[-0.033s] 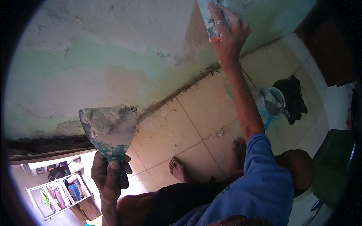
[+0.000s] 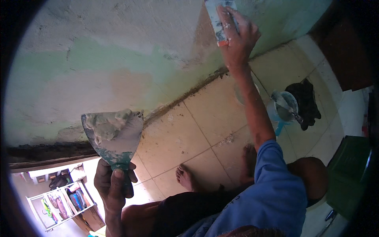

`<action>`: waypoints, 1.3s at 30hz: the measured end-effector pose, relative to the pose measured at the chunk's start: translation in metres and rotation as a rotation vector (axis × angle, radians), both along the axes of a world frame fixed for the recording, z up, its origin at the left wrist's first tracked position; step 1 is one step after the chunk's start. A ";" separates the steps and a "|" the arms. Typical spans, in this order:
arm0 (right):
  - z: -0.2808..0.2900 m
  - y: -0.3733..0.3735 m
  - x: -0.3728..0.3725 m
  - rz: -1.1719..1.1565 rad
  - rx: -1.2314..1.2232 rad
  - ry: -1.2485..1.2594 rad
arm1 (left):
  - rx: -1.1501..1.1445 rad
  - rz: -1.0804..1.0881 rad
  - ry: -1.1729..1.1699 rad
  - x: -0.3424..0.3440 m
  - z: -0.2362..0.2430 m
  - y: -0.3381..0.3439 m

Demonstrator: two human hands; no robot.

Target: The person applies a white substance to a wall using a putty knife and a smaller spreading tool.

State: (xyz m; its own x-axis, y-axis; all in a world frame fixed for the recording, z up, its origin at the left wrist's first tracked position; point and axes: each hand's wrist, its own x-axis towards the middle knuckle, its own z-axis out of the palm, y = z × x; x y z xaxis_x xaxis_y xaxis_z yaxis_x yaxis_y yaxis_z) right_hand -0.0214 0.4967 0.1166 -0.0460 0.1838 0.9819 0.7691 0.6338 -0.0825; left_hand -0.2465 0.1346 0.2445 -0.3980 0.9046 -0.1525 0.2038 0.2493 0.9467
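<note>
My left hand [image 2: 114,181] grips the green handle of a wide putty knife [image 2: 126,138] at the lower left, its blade carrying a thick lump of pale putty [image 2: 106,124]. High in the picture, my right hand [image 2: 239,47] is closed on a flat, putty-smeared blade [image 2: 213,15] with an orange edge, held at the patchy white and green wall [image 2: 118,47]; whether it touches the wall I cannot tell.
On the tiled floor [image 2: 177,134] stand a container holding a tool [image 2: 284,102] and a dark crumpled bag [image 2: 306,106]. My bare feet [image 2: 183,175] are below. A brown furniture piece [image 2: 339,55] and a green box [image 2: 347,177] stand right; a white rack [image 2: 37,207] shows through the left opening.
My right hand and its blade have shifted slightly down and to the left along the wall. My left hand with the putty knife has moved very slightly left.
</note>
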 end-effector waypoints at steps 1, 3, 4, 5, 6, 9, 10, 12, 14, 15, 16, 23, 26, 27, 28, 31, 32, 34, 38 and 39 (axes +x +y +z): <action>-0.011 -0.003 -0.006 0.022 -0.034 0.008 | -0.007 0.014 0.004 0.001 0.001 -0.001; -0.028 -0.011 -0.018 0.060 -0.097 0.020 | 0.037 0.027 0.025 0.006 0.003 0.002; -0.038 -0.013 -0.023 0.060 -0.110 0.036 | 0.042 0.028 0.035 0.007 0.002 0.003; -0.047 -0.014 -0.030 0.060 -0.119 0.051 | 0.051 0.030 0.045 0.007 0.001 0.003; -0.058 -0.015 -0.033 0.059 -0.128 0.066 | 0.060 0.030 0.054 0.007 0.001 0.003; -0.105 -0.022 -0.042 0.069 -0.274 0.034 | 0.035 0.044 0.037 0.010 0.003 0.006; -0.119 -0.027 -0.044 0.068 -0.324 0.031 | 0.040 0.032 0.045 0.010 0.003 0.006; -0.139 -0.044 -0.042 0.153 -0.348 0.050 | 0.055 0.009 0.066 0.007 0.003 0.007; -0.129 -0.051 -0.040 0.217 -0.422 0.138 | 0.054 0.016 0.064 0.005 0.002 0.005; -0.123 -0.049 -0.034 0.236 -0.484 0.213 | 0.053 0.019 0.064 0.004 0.002 0.004; -0.108 -0.048 -0.029 0.250 -0.546 0.288 | 0.033 -0.006 0.058 0.002 0.004 0.004; 0.017 -0.016 -0.018 0.050 -0.106 0.074 | 0.031 -0.034 0.041 0.000 0.004 0.002; 0.004 -0.021 -0.024 0.040 -0.157 0.017 | 0.053 0.001 0.046 0.003 0.004 0.002; -0.006 -0.024 -0.025 0.055 -0.184 0.005 | 0.051 0.017 0.043 0.005 0.004 0.001; -0.018 -0.028 -0.026 0.067 -0.215 -0.003 | 0.047 0.008 0.044 0.004 0.003 0.000; -0.052 -0.036 -0.034 0.054 -0.248 -0.011 | 0.039 -0.009 0.052 0.002 0.003 -0.001; -0.065 -0.039 -0.036 0.056 -0.264 -0.010 | 0.042 -0.008 0.052 0.003 0.002 0.000; -0.091 -0.042 -0.039 0.058 -0.297 -0.009 | 0.023 -0.008 0.040 0.005 0.003 0.002; -0.114 -0.060 -0.039 0.173 -0.411 -0.008 | 0.024 -0.003 0.028 0.005 0.005 0.002; -0.115 -0.060 -0.035 0.237 -0.303 0.059 | 0.039 0.000 0.037 0.005 0.004 0.001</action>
